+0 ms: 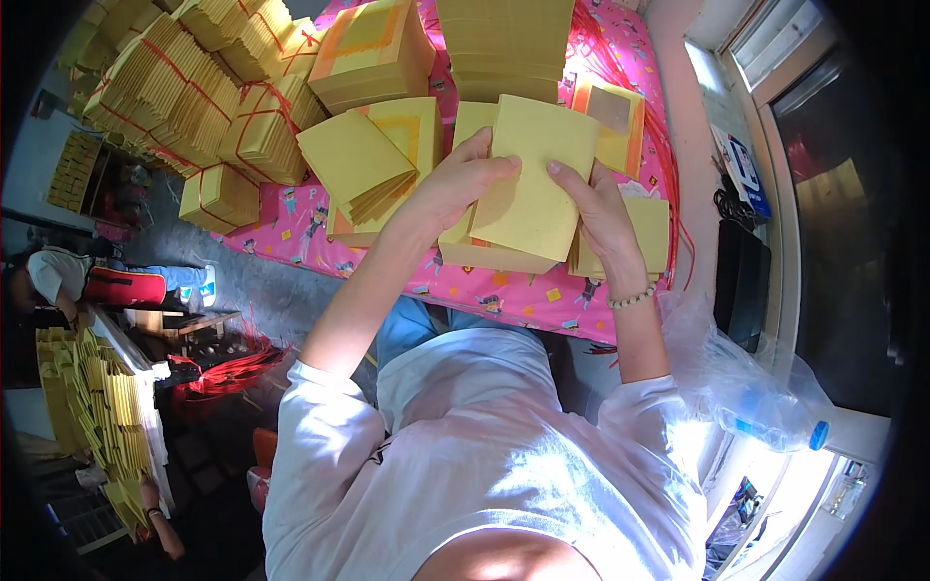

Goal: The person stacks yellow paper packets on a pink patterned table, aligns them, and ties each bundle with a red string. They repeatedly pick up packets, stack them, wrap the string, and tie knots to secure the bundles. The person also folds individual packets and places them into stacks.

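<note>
Between my two hands is a sheaf of yellow paper, tilted up above a pile of the same paper. My left hand grips its left edge, thumb lying on the top sheet. On the opposite edge my right hand is closed, thumb on top and a bead bracelet at the wrist. How many sheets are in the sheaf I cannot tell. A fanned bundle of yellow paper rests on another pile to the left. Beside my right hand lies a lower yellow stack.
A pink patterned cloth covers the table. Tall paper stacks stand behind, and bundles tied with red string fill the far left. Red strands hang at the right edge. A plastic bottle is lower right. Other people work at left.
</note>
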{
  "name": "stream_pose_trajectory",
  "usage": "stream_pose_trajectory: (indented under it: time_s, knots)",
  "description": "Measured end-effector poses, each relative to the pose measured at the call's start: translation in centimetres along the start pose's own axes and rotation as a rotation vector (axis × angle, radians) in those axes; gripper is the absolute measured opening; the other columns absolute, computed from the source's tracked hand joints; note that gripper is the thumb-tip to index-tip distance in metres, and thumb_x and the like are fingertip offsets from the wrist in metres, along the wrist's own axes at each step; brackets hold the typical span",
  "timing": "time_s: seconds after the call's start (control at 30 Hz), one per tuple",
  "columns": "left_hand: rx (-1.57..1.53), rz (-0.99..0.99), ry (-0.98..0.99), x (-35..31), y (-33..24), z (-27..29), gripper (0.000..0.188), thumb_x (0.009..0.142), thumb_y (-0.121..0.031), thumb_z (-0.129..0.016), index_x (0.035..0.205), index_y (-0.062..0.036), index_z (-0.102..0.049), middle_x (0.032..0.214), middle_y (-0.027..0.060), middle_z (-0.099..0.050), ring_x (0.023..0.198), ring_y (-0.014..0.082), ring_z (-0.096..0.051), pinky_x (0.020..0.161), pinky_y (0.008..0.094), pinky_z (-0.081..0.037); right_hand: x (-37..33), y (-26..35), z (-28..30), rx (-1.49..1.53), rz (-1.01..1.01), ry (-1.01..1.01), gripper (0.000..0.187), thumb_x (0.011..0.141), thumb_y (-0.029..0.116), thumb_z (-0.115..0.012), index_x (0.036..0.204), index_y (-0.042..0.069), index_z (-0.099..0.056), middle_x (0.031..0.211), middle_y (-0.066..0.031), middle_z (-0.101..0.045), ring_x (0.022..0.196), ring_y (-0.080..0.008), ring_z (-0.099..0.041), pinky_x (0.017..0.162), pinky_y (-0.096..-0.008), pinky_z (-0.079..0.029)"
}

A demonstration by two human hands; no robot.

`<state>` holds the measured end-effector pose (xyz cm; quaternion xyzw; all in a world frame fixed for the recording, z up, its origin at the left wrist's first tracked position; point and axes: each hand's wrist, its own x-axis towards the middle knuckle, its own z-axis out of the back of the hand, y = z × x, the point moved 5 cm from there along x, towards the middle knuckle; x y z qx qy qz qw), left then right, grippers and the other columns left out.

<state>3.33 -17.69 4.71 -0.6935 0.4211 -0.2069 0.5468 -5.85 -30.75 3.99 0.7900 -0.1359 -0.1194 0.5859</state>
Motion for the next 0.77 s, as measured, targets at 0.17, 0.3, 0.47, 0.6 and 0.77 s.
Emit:
stream_pose_trajectory:
  time_s: [0.17, 0.3, 0.47, 0.6, 0.77]
  knots:
    - [0.018, -0.021, -0.024, -0.3, -0.3, -0.5, 0.037, 0.088, -0.008, -0.052, 0.123, 0.0014, -0.045, 0.117, 0.0111, -0.056, 0.109, 0.0182, -0.055, 0.093, 0.0317, -0.044, -0.2, 0.3, -0.2, -0.008, 0.0, 0.005, 0.038, 0.09, 0.015, -0.063, 0.12, -0.004, -0.052, 0.111, -0.0098, -0.062, 0.098, -0.0127, -0.06, 0.083, -0.0267, -0.05]
    - [0.026, -0.008, -0.013, 0.2, 0.1, -0.3, 0.042, 0.091, -0.009, -0.052, 0.131, -0.0004, -0.042, 0.12, 0.01, -0.057, 0.108, 0.0181, -0.059, 0.089, 0.0312, -0.049, -0.1, 0.0, 0.0, 0.012, 0.006, -0.008, 0.036, 0.088, 0.016, -0.065, 0.118, -0.004, -0.055, 0.107, -0.0096, -0.064, 0.094, -0.0129, -0.062, 0.079, -0.0265, -0.051]
    - [0.042, -0.015, -0.1, -0.6, -0.1, -1.0, 0.037, 0.092, -0.008, -0.05, 0.128, -0.0001, -0.043, 0.118, 0.0098, -0.057, 0.106, 0.0171, -0.058, 0.089, 0.0301, -0.048, -0.3, 0.0, 0.0, -0.114, 0.061, -0.028, 0.035, 0.09, 0.011, -0.062, 0.119, -0.004, -0.053, 0.107, -0.0091, -0.064, 0.093, -0.0122, -0.062, 0.08, -0.0263, -0.051]
    - [0.083, -0.307, -0.112, -1.7, -0.1, -2.1, 0.039, 0.094, -0.008, -0.048, 0.13, 0.0027, -0.037, 0.119, 0.0121, -0.054, 0.109, 0.0166, -0.054, 0.092, 0.0303, -0.044, -1.9, 1.5, -0.9, -0.209, 0.148, -0.041, 0.036, 0.088, 0.008, -0.063, 0.12, -0.003, -0.052, 0.107, -0.0092, -0.064, 0.095, -0.0126, -0.061, 0.081, -0.0269, -0.05]
    - [0.272, -0.566, -0.095, -2.5, 0.6, -1.9, 0.061, 0.095, -0.012, -0.05, 0.147, -0.0017, -0.018, 0.141, 0.0171, -0.038, 0.13, 0.0169, -0.037, 0.106, 0.027, -0.031, -2.9, 2.0, -1.4, -0.257, 0.315, 0.004, 0.047, 0.087, 0.007, -0.063, 0.129, -0.002, -0.044, 0.116, -0.0112, -0.06, 0.105, -0.015, -0.059, 0.088, -0.0289, -0.048]
